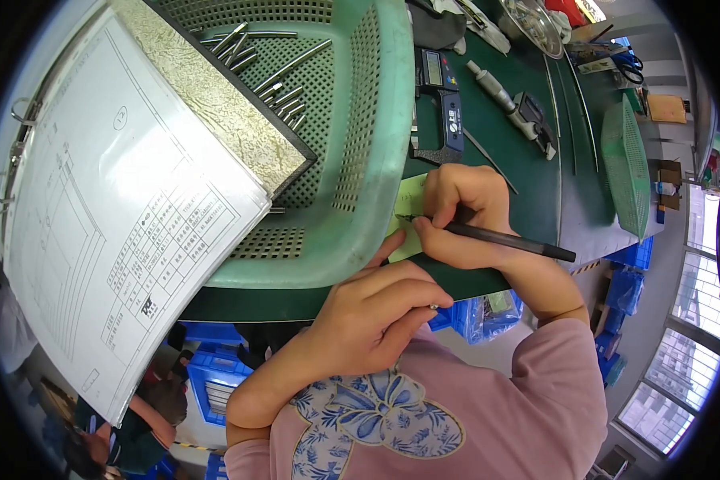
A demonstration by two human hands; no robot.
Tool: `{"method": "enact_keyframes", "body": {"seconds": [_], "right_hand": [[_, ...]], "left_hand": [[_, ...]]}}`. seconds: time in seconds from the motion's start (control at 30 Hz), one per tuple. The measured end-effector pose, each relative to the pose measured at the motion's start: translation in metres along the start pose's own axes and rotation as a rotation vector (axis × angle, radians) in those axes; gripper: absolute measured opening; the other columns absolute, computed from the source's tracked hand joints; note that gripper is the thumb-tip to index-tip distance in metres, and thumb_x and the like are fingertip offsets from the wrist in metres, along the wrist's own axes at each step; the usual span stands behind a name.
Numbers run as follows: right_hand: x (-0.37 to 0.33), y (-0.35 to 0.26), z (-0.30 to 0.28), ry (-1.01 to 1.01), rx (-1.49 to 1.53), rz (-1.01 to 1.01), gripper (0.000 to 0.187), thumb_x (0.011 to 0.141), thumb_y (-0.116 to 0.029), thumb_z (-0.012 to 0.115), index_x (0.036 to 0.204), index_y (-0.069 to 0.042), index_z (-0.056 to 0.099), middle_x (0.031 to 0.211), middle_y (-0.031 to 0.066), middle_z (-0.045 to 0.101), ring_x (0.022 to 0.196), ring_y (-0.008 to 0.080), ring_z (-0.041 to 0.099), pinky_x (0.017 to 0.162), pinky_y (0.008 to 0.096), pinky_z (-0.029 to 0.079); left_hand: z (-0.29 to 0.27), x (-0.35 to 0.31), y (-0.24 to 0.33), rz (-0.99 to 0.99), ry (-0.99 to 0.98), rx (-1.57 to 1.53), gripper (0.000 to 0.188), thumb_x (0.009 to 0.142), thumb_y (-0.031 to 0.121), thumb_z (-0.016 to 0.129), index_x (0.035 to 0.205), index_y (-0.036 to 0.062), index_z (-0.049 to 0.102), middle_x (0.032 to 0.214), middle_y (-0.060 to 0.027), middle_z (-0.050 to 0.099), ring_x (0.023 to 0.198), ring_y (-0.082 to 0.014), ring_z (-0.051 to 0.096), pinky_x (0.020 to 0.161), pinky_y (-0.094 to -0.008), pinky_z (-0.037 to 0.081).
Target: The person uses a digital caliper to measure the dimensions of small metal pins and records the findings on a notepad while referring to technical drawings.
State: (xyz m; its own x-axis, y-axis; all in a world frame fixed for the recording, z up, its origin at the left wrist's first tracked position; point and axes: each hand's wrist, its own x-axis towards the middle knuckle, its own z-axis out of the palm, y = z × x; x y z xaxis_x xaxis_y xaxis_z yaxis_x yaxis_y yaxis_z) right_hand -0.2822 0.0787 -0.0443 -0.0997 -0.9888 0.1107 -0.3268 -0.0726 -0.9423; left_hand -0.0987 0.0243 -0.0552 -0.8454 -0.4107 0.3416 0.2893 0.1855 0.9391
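Observation:
My right hand (pixel 468 212) is closed around a black pen (pixel 512 239), its tip down on a yellow-green paper slip (pixel 409 196). Some dark marks show on the slip near the pen's tip. Just in front of the table edge, my left hand (pixel 376 316) has its thumb and fingers pinched together. A tiny shiny end shows between them, too small to name. One finger of this hand reaches to the slip's left edge. Left of both hands stands a green plastic basket (pixel 380 172) with several metal rods (pixel 296 64) in it.
A binder page with a technical drawing (pixel 136 200) and a patterned board (pixel 216 104) overlap the basket. Beyond my right hand lie a digital micrometer (pixel 448 112) and another micrometer (pixel 512 108) on the green table (pixel 528 188). Another green basket (pixel 626 168) stands at right. A person (pixel 148 416) is at lower left.

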Motion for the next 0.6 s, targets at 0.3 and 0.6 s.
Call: {"method": "enact_keyframes", "body": {"seconds": [0.3, 0.6], "right_hand": [[-0.0005, 0.0005, -0.0011, 0.01, -0.048, -0.037, 0.028, 0.063, 0.008, 0.064, 0.06, -0.007, 0.04, 0.053, 0.0018, 0.045, 0.045, 0.0098, 0.04, 0.043, 0.0233, 0.028], [-0.0001, 0.0033, -0.0005, -0.023, -0.069, -0.09, 0.028, 0.063, 0.007, 0.063, 0.059, -0.008, 0.04, 0.052, 0.0022, 0.046, 0.044, 0.0101, 0.042, 0.042, 0.0238, 0.029]], "left_hand": [[0.0011, -0.0003, 0.0009, -0.023, 0.009, -0.023, 0.017, 0.074, -0.001, 0.065, 0.089, 0.0062, 0.064, 0.078, -0.0035, 0.062, 0.07, -0.0189, 0.062, 0.106, -0.0489, 0.03], [0.002, -0.0015, 0.0002, -0.013, 0.021, -0.032, 0.019, 0.074, -0.002, 0.064, 0.091, 0.0071, 0.063, 0.078, -0.0023, 0.061, 0.069, -0.0187, 0.06, 0.107, -0.0473, 0.03]]}}
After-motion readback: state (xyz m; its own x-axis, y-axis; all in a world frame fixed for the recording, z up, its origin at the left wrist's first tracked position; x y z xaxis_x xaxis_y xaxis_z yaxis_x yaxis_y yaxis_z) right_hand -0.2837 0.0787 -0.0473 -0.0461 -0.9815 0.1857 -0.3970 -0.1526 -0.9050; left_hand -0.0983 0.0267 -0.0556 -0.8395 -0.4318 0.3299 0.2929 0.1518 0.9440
